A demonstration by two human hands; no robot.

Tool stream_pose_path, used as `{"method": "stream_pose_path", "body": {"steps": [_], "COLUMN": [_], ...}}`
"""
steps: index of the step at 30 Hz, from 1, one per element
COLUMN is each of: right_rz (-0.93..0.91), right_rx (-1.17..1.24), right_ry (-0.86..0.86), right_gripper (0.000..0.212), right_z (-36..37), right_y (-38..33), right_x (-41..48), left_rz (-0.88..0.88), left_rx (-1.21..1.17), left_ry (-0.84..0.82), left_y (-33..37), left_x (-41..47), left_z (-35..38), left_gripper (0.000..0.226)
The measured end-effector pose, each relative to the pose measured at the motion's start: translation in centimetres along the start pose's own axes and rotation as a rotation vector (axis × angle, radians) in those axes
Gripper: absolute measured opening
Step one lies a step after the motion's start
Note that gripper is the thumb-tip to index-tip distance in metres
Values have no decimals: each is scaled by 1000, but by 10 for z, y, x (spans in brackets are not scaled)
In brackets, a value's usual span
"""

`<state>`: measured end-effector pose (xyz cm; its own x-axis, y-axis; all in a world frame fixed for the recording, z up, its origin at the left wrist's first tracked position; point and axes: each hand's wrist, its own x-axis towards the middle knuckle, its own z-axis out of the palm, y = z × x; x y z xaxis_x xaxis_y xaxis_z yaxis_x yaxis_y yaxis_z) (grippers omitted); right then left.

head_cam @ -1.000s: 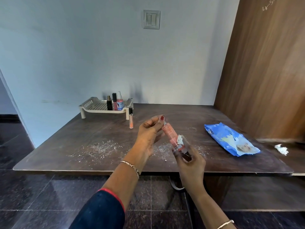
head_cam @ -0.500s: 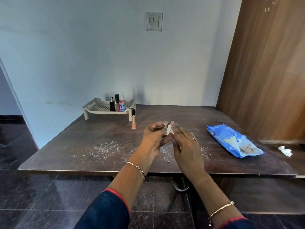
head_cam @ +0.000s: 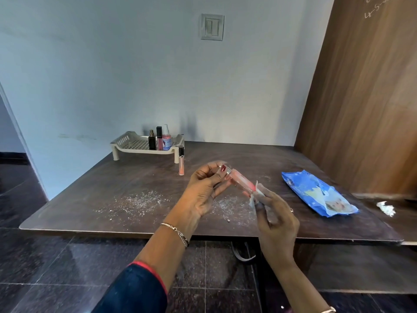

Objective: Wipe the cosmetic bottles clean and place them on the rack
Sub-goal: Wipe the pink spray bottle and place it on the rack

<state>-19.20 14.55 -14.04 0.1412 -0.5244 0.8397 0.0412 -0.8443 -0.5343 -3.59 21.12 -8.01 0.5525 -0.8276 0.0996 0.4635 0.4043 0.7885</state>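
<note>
Pinching the capped end of a slim pink cosmetic bottle (head_cam: 240,180) between thumb and curled fingers, the left hand (head_cam: 203,193) holds it tilted in the air above the near middle of the dark brown wooden table (head_cam: 90,188). The right hand (head_cam: 276,213) grips a crumpled white wipe (head_cam: 252,199) in its fingertips, against the bottle's lower end. Both hands hover over scattered white powder (head_cam: 140,201) that spreads along the front half toward the near edge.

At the far left corner stands a cream perforated plastic rack (head_cam: 126,143). A black bottle with a gold cap (head_cam: 151,142), a dark-capped pink gloss tube (head_cam: 159,141) and a pink spray bottle (head_cam: 167,140) are grouped at its right end, and its left part shows mesh floor. A peach gloss tube with a black cap (head_cam: 181,164) stands upright on the table just beside the rack's front right leg. A broad stretch of tabletop separates hands and rack.

A blue wipes packet (head_cam: 316,195) lies near the right edge, apart from the hands. A small crumpled white tissue (head_cam: 386,208) lies past that edge.
</note>
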Motion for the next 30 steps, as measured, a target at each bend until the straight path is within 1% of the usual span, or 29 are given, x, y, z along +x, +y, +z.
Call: {"method": "stream_pose_path", "body": {"steps": [2,5,7,9,13,15,17,20,21,22,23,25,28,29,30], "right_rz": [82,257,324,330,399,511,660,900,947,957,916,763,529,448,383], "right_rx": [-55,-215,-219,-243,-261,-98,89,392,471,498,462,309,77,-5,-85], "right_ry": [-11,-144,-231,-303,-403,-448,-481,-502,-499,-502,-511,-496,-439,-444,-460], "right_gripper": [17,25,25,26,40,48,50,44,41,38,36,31,22,24,31], "right_z": [2,10,16,18,14,10,3,-6,-8,-9,-10,-11,-9,-8,-8], "right_y": [-10,-18,-20,-23,-23,-21,-19,-17,-16,-14,-12,-8,-2,-1,0], "right_x": [8,22,32,40,45,42,40,40,40,40,39,36,31,30,28], "left_rz": [19,46,72,99,153,170,180,164,147,129,113,80,39,30,22], "left_rx": [36,136,191,213,177,141,132,91,62,48,60,111,140,147,154], "left_ry": [-116,-197,-190,-170,-130,-117,-125,-154,-162,-168,-163,-108,25,50,64], "left_y": [0,-5,-9,-13,-10,-4,-1,-3,-3,-4,-4,-6,-9,-9,-8], "left_x": [-4,-6,-7,-7,-5,-3,-2,-2,-2,-2,-2,-3,-3,-3,-3], "left_z": [3,12,16,16,12,10,9,10,10,9,8,7,7,7,6], "left_gripper": [24,26,24,24,25,24,24,25,27,29,31,33,32,31,30]}}
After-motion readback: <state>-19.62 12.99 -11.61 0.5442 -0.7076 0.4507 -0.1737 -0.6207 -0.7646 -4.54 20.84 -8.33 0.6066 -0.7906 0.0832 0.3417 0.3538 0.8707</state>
